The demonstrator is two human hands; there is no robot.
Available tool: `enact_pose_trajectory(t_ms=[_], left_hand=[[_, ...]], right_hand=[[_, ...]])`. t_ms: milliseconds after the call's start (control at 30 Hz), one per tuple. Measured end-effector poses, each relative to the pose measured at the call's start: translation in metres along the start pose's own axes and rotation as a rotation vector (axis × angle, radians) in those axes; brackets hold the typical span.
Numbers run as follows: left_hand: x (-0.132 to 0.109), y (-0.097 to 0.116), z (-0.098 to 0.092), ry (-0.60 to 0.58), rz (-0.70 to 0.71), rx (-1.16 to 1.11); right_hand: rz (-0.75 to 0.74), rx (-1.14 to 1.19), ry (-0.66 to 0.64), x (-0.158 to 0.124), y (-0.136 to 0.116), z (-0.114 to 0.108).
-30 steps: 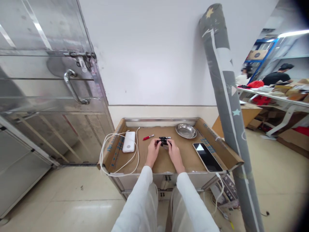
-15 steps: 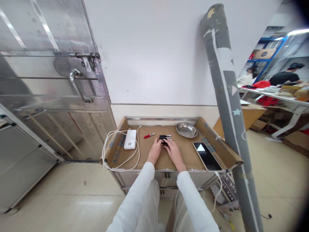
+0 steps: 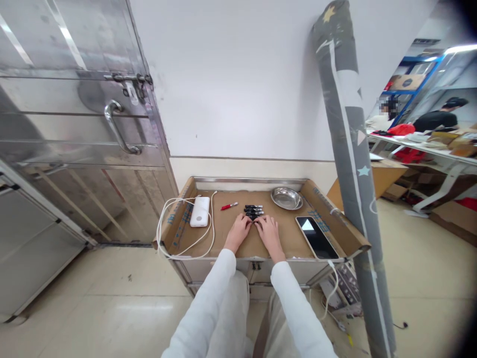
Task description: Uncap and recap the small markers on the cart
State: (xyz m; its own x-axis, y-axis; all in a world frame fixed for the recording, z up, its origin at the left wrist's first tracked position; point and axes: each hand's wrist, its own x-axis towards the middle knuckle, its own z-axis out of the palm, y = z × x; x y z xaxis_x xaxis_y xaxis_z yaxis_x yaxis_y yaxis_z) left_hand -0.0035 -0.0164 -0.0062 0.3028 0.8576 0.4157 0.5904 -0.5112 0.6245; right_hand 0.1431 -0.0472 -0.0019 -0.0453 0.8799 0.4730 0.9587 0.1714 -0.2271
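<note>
Several short black pen-like sticks with silvery right ends (image 3: 254,209) lie side by side in a row on the cardboard-lined cart top (image 3: 223,238). At the row's near end, my left hand (image 3: 239,231) has its fingers pinched together at the left end of the closest black stick. My right hand (image 3: 267,231) closes its fingertips on the same stick from the right. Fingers hide most of that stick. A similar red stick with a clear or silvery end (image 3: 228,206) lies apart, left of the row.
A white power bank (image 3: 200,212) with a looped white cable lies left. Right of the row are a round metal dish (image 3: 286,198) and a phone (image 3: 317,237) with a cable plugged in. A tall grey roll (image 3: 348,124) leans beside the cart. Two people sit far right.
Both hands have drawn slightly toward me, to the near end of the row, uncovering more of the black sticks. The view has shifted a little.
</note>
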Motion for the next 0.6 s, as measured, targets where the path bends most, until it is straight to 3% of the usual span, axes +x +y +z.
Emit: enact_pose_trajectory(t_ms=[233,600], left_hand=[[0.0076,0.0011,-0.0003,0.0,-0.004,-0.011],[0.0034,0.0034,-0.0036,0.006,0.0,0.111]], right_hand=[[0.143,-0.042,0.091,-0.0014,0.004,0.0066],[0.093,-0.011,0.023,0.0002,0.0023,0.0031]])
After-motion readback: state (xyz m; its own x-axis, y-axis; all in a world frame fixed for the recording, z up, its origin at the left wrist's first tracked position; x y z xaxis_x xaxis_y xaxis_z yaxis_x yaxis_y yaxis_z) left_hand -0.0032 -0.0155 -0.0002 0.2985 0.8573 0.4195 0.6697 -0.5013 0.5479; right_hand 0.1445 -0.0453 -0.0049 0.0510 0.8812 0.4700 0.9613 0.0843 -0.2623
